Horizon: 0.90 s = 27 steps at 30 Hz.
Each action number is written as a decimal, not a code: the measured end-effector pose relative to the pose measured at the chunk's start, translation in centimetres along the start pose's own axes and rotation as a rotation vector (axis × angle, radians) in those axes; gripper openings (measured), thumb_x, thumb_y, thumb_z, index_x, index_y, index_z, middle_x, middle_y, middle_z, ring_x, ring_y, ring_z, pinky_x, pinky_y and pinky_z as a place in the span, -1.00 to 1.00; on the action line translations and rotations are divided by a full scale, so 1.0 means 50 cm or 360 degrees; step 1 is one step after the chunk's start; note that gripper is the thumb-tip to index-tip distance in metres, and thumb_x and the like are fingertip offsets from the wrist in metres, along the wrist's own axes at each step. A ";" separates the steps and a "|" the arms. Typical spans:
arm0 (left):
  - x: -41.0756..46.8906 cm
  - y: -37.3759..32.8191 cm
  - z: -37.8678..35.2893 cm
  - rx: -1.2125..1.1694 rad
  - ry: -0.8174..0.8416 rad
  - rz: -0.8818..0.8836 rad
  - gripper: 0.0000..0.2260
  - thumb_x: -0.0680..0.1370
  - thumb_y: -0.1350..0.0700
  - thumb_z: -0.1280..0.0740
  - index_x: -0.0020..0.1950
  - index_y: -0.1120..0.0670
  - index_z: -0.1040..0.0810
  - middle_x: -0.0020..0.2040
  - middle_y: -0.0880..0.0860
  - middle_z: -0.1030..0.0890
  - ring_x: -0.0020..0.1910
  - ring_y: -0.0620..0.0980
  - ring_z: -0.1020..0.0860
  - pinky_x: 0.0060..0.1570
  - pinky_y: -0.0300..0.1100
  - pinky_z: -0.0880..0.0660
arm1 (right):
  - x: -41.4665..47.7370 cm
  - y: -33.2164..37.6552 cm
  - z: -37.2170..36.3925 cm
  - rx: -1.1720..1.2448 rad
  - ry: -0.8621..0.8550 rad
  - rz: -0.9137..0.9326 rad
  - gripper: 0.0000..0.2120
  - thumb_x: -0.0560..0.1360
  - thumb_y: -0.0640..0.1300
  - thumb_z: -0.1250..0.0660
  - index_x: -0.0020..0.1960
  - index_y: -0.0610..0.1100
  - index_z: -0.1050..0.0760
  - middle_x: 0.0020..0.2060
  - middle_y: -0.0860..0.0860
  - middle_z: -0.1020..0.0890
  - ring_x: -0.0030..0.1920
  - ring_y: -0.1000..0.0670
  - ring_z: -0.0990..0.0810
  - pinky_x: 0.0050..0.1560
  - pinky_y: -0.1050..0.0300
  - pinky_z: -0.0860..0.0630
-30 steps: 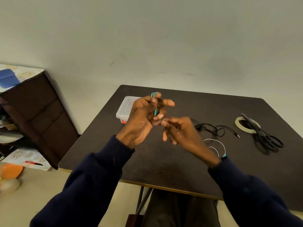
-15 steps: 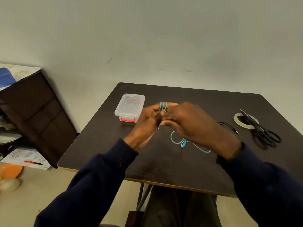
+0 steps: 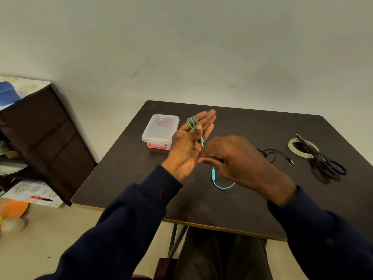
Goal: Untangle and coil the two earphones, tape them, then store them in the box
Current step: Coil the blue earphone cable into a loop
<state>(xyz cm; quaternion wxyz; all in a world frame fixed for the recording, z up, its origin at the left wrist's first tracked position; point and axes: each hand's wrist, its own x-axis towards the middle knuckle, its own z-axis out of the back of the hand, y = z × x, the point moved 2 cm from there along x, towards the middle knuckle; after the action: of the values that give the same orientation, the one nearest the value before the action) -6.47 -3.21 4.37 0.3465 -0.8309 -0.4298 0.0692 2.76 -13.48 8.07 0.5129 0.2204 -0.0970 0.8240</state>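
Observation:
My left hand (image 3: pixel 190 142) is raised over the table with its fingers straight, and several turns of the teal earphone (image 3: pixel 192 123) are wound around them, the plug pinned under the thumb. Just right of it and lower, my right hand (image 3: pixel 240 160) pinches the same cable; a loose teal loop with the inline remote (image 3: pixel 214 174) hangs below it. The black earphone (image 3: pixel 271 154) lies tangled on the table, partly hidden behind my right hand. A clear plastic box (image 3: pixel 160 129) with a red latch stands closed at the back left.
A tape roll (image 3: pixel 292 146) lies at the right of the dark table (image 3: pixel 232 209), with black scissors (image 3: pixel 323 162) resting across it. A dark cabinet (image 3: pixel 40 138) stands to the left. An orange plate (image 3: pixel 13 208) sits on the floor.
My left hand has straightened its fingers and tilted up with the teal turns on it. My right hand has dropped lower and to the right, drawing the teal cable down.

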 end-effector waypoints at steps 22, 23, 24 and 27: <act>-0.063 0.017 -0.012 0.0291 0.0303 0.0416 -0.80 0.72 0.12 -0.12 0.02 0.15 -0.49 -0.39 -0.03 -0.44 -0.41 -0.10 -0.42 -0.33 -0.29 -0.36 | -0.017 -0.141 -0.037 0.0900 -0.0558 -0.0679 -0.89 0.58 -0.17 -0.41 0.02 -0.15 -0.71 -0.21 -0.07 -0.72 -0.25 0.07 -0.68 -0.23 0.12 -0.58; -0.061 0.010 -0.013 0.0248 0.0289 0.0382 -0.81 0.70 0.15 -0.13 0.05 0.17 -0.51 -0.30 0.02 -0.56 -0.32 -0.05 -0.55 -0.26 -0.27 -0.49 | -0.028 -0.135 -0.061 0.1036 -0.0523 -0.0740 -0.89 0.60 -0.19 -0.39 -0.01 -0.15 -0.71 -0.25 -0.11 -0.71 -0.31 0.04 -0.65 -0.31 0.09 -0.56; -0.055 0.004 -0.011 0.0168 0.0276 0.0362 -0.82 0.68 0.17 -0.14 0.08 0.18 -0.52 -0.14 0.10 -0.67 -0.16 0.03 -0.66 -0.13 -0.22 -0.60 | -0.040 -0.125 -0.086 0.1147 -0.0475 -0.0795 -0.84 0.61 -0.21 -0.36 -0.07 -0.11 -0.71 -0.31 -0.14 -0.69 -0.38 -0.01 -0.59 -0.39 0.04 -0.51; -0.036 -0.015 -0.001 -0.0055 0.0366 0.0335 -0.76 0.70 0.25 -0.07 0.28 0.24 -0.46 0.37 0.31 -0.53 0.37 0.25 -0.52 0.40 0.03 -0.44 | -0.062 -0.071 -0.138 0.1202 -0.0281 -0.0841 -0.68 0.64 -0.21 -0.32 -0.18 0.08 -0.69 -0.44 -0.03 -0.63 -0.50 0.08 -0.45 -0.45 0.13 -0.39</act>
<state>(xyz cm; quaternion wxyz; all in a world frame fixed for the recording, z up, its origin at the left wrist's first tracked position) -8.05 -4.33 4.55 0.3700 -0.8796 -0.2989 0.0022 5.28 -11.69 0.30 0.5787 0.4781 0.2259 0.6208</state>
